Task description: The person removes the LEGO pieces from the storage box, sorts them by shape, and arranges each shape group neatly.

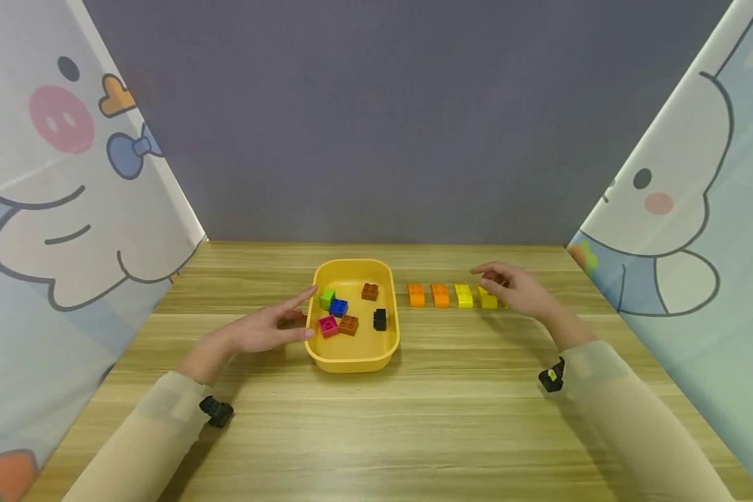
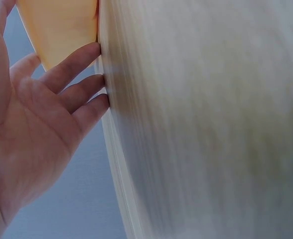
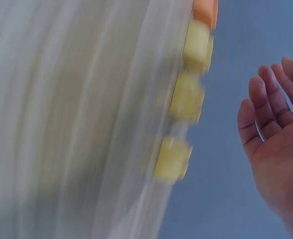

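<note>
With the left hand (image 1: 265,330) spread at the yellow tray (image 1: 351,365) and the right hand (image 1: 519,288), empty and loosely bent, beside the yellow bricks (image 1: 464,295), lifting it straight up should best avoid nudging them askew.

wood-grain table (image 1: 383,432) under tub (image 1: 353,365), bricks (image 1: 440,295)

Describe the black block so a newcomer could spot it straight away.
On the wooden table, find the yellow tray beside the person's left hand. Inside it, beside the wall farthest from that hand, lies the black block. It is the only black one there, among a green block, blue block, pink block and two brown blocks.
</note>
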`<state>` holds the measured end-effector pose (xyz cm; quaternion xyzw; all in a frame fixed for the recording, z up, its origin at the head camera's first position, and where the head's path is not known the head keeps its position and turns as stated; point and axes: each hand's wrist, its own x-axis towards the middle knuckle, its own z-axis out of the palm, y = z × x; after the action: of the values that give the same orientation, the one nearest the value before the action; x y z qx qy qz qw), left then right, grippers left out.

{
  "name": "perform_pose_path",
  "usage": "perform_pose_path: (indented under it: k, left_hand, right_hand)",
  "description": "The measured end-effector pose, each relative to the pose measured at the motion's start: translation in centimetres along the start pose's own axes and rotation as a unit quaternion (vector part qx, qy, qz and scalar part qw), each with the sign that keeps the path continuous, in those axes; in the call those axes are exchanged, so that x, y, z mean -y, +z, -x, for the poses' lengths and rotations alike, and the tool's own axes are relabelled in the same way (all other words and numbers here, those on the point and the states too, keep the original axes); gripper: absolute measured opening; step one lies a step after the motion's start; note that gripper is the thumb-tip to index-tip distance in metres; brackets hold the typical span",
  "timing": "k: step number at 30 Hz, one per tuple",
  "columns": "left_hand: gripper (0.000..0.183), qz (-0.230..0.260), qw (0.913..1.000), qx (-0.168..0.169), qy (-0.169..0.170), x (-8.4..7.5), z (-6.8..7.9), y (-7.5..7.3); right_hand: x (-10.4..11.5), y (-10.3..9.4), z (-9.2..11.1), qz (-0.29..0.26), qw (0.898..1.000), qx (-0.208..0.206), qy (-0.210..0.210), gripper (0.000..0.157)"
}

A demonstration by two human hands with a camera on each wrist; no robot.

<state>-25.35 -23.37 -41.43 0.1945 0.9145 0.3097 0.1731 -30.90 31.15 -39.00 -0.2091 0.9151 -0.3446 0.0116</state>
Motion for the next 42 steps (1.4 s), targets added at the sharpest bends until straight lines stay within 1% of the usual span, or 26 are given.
perform_pose_path:
  k: [4,8,11,14,17,21,24,27,32,34,37,42]
  left_hand:
    - [0.095,0.001,1.0,0.001,-0.001,-0.1,-0.1,0.0]
    - [0.095,0.001,1.0,0.001,-0.002,-0.2,-0.2,0.0]
    - [0.095,0.0,1.0,0.001,-0.004,-0.3,-0.2,0.0]
    - [0.095,0.002,1.0,0.003,-0.006,-0.2,-0.3,0.0]
    - [0.095,0.002,1.0,0.004,-0.006,-0.2,-0.3,0.1]
    - [0.095,0.002,1.0,0.003,-0.002,-0.2,-0.2,0.2]
    - [0.095,0.004,1.0,0.003,-0.001,-0.2,-0.2,0.3]
    - [0.095,0.004,1.0,0.005,-0.002,-0.2,-0.3,0.3]
    - [0.095,-0.002,1.0,0.005,0.002,-0.3,-0.3,0.1]
    - [0.096,-0.005,1.0,0.003,0.003,-0.4,-0.3,0.0]
    - [0.096,-0.005,1.0,0.002,0.003,-0.4,-0.2,-0.1]
    - [0.095,-0.004,1.0,0.0,0.005,-0.1,0.0,-0.1]
  right_hand:
    - [2.9,2.1,-1.0,-0.017,0.999,0.018,-0.026,0.039]
    - [6.1,4.4,-2.3,-0.023,0.997,0.026,-0.068,0.035]
    - [8.2,6.3,-3.4,-0.035,0.994,0.036,-0.099,0.031]
    - [10.1,8.2,-4.6,-0.047,0.989,0.056,-0.127,0.031]
    - [12.0,10.1,-5.8,-0.048,0.985,0.081,-0.146,0.033]
    - [14.0,12.2,-7.0,-0.041,0.981,0.105,-0.155,0.035]
    - [14.7,13.4,-7.7,-0.037,0.981,0.111,-0.154,0.034]
    - [14.7,14.4,-8.2,-0.034,0.983,0.113,-0.143,0.03]
    - [14.5,15.5,-8.4,0.037,0.983,0.114,-0.141,0.026]
    - [14.5,15.7,-8.5,0.07,0.98,0.114,-0.144,0.026]
    - [14.7,15.9,-8.6,0.1,0.977,0.125,-0.139,0.027]
    - [14.9,16.3,-8.8,0.167,0.964,0.15,-0.14,0.03]
